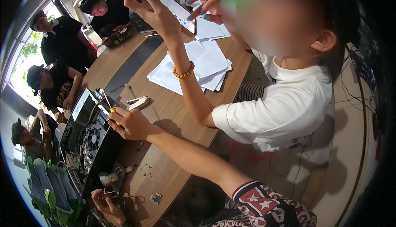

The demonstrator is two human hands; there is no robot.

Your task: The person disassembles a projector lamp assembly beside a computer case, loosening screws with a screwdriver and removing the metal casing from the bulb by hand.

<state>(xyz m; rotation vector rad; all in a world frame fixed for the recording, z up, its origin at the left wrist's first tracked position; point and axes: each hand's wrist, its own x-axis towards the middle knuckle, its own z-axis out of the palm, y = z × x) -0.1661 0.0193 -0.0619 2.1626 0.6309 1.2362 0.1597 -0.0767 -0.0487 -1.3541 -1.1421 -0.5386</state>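
Observation:
In my right hand (131, 124) is a screwdriver (112, 110) with an orange-yellow handle. Its thin shaft slants up and left, over the far end of an opened black computer case (108, 155). A round black fan (93, 138) and tangled cables show inside the case. Low at the left, my left hand (106, 205) is curled beside the case's near end, its fingers closed around a small silvery piece I cannot make out. Right above that hand lies a clear plastic bag (108, 179) of small parts.
Loose screws (146, 171) and a small metal part (156, 198) lie on the wooden table (173, 177). A cream pocket tool (138, 103) and white papers (198, 64) are farther off. A person in a white shirt (280, 103) holds a phone (169, 8). Other people stand beyond; a leafy plant (51, 190) is at left.

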